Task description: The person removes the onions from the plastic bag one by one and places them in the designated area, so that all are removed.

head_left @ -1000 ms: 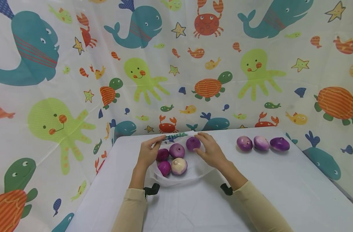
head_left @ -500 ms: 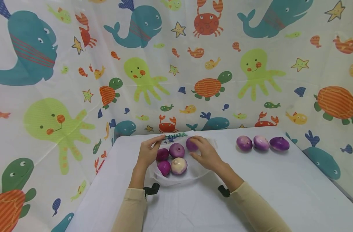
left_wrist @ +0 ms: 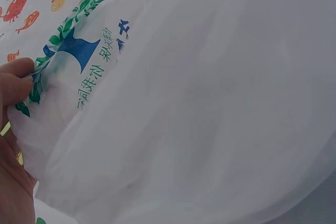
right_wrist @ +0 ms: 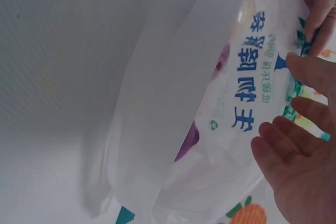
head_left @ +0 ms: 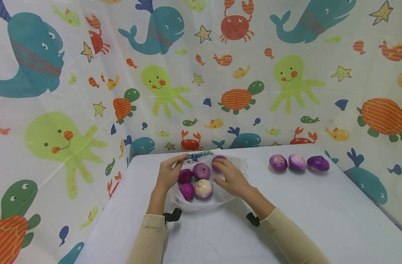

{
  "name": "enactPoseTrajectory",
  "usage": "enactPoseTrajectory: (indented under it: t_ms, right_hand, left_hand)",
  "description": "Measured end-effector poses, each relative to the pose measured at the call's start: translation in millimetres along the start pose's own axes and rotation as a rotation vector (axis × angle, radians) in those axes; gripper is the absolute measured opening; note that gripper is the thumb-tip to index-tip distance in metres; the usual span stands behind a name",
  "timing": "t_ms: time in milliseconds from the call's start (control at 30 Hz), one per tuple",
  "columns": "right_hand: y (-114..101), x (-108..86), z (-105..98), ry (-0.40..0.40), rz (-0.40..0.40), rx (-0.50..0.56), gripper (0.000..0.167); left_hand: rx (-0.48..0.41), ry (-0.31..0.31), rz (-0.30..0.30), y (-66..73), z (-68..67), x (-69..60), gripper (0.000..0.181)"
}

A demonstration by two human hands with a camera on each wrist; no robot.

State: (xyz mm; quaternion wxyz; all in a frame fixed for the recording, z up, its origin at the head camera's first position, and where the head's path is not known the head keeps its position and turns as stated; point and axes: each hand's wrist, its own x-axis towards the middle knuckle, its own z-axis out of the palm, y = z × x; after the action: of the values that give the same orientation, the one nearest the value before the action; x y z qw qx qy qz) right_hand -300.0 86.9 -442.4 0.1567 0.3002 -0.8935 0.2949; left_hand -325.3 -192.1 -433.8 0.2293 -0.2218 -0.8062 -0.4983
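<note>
A white plastic bag [head_left: 191,207] with green and blue print lies with its mouth spread. My left hand [head_left: 169,175] pinches its left edge between thumb and fingers, also seen in the left wrist view, where the hand [left_wrist: 16,90] grips the printed rim. Inside are purple onions [head_left: 201,171] and a paler onion [head_left: 204,189]. My right hand [head_left: 233,178] hovers over the bag's right side, partly covering a purple onion [head_left: 218,160]. In the right wrist view the right hand's fingers [right_wrist: 286,135] are spread and loosely bent in front of the printed bag [right_wrist: 226,129], holding nothing.
Three purple onions [head_left: 297,162] stand in a row at the back right of the white table [head_left: 319,212]. A curtain [head_left: 201,99] printed with sea animals hangs behind and to the left of the table.
My right hand has moved left from the bag's right edge to over the bag, covering more of the onion there. The left hand has stayed in place on the bag.
</note>
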Motion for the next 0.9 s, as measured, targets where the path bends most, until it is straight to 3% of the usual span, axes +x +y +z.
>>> enactPoseTrajectory:
  t_ms: [200, 567, 900]
  right_hand:
    - [-5, -0.5, 3, -0.073, 0.034, -0.014, 0.06]
    - [-9, 0.9, 10, -0.104, -0.002, -0.013, 0.059]
    - [-17, 7.6, 21, -0.173, -0.032, -0.017, 0.056]
  left_hand:
    - [0.018, -0.001, -0.003, 1.2, 0.1, 0.7, 0.031]
    - [0.038, -0.005, 0.02, -0.7, 0.6, 1.8, 0.032]
    - [0.035, -0.004, 0.003, 1.0, 0.8, -0.3, 0.031]
